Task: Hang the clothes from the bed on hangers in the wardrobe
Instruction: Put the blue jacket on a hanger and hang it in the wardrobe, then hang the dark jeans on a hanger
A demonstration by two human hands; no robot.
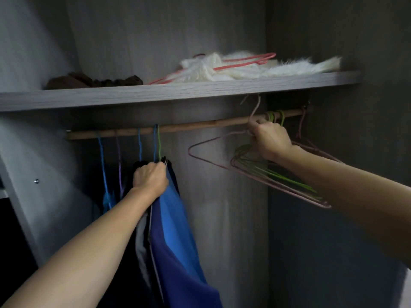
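Clothes already on the rail (189, 126) hang at its left end, and your left hand (151, 177) is closed tight on the top of the blue garment (175, 230) there, fingers curled over the fabric just under a blue hook (155, 138) and a green hook beside it. Whether you also have the hanger's neck in that fist cannot be told. A grey piece and darker cloth hang pressed against the blue garment on its left, below more blue and purple hooks. Your right hand (270, 141) is curled round the neck of a pink wire hanger (189, 152) just under the rail; its hook stands up above the rail, close to the underside of the shelf (178, 92), and its body is tilted out to the left. A bunch of empty green hangers (278, 174) and more pink ones hang right behind that hand, swung towards the right wall (333, 63), with their hooks crowded on the rail beside your fingers. Between your two hands a long stretch of rail is bare, with the back panel open behind it. The gap between rail and shelf edge is narrow. On the shelf lie a white fluffy piece (244, 67) with a red hanger (251, 60) across it, and a brown cloth (89, 81) well to the left.
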